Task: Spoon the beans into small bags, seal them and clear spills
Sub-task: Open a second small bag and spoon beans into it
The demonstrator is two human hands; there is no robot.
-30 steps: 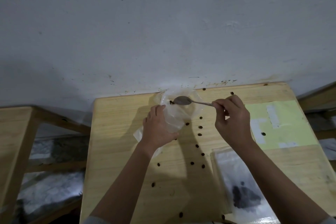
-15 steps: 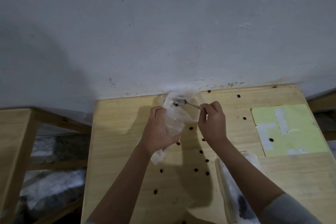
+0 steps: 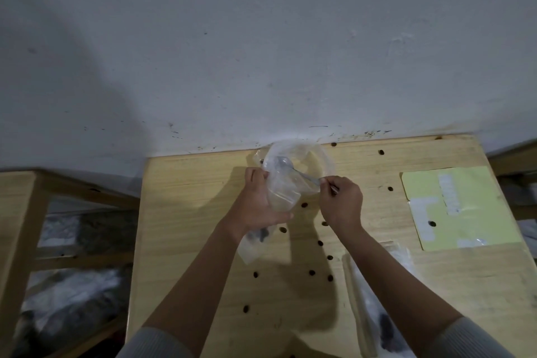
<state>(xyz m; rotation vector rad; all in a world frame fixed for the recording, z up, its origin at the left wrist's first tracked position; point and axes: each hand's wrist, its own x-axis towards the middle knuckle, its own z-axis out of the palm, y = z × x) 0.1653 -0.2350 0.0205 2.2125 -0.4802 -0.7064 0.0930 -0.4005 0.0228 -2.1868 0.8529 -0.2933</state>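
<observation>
Beans (image 3: 311,272) are scattered as small dark oval spots over the pale wooden table (image 3: 186,241), mostly at 6 o'clock from the two hands and between the forearms; a few more lie near the far edge by the wall. A small bag (image 3: 283,192) of thin, clear, crinkled plastic is gripped by the left hand (image 3: 257,206), whose fingers are curled around its side. The bag hangs down below this hand, and a dark clump is seen in its lower end (probably beans, but it is blurred). The mouth of the bag is held up, toward 12 o'clock.

A metal spoon (image 3: 293,170) is pinched at its thin handle by the closed fingers of the right hand (image 3: 343,203), which is at 3 o'clock from the bag. The bowl of the spoon is seen through the plastic, inside the bag's mouth. Just behind the bag, at 12 o'clock, a round translucent container (image 3: 322,157) stands against the grey wall.

A flat yellow sheet (image 3: 470,212) with pale taped patches lies at 3 o'clock on the table. Another clear bag (image 3: 377,299) with dark contents lies at 5 o'clock, partly hidden by the right forearm.
</observation>
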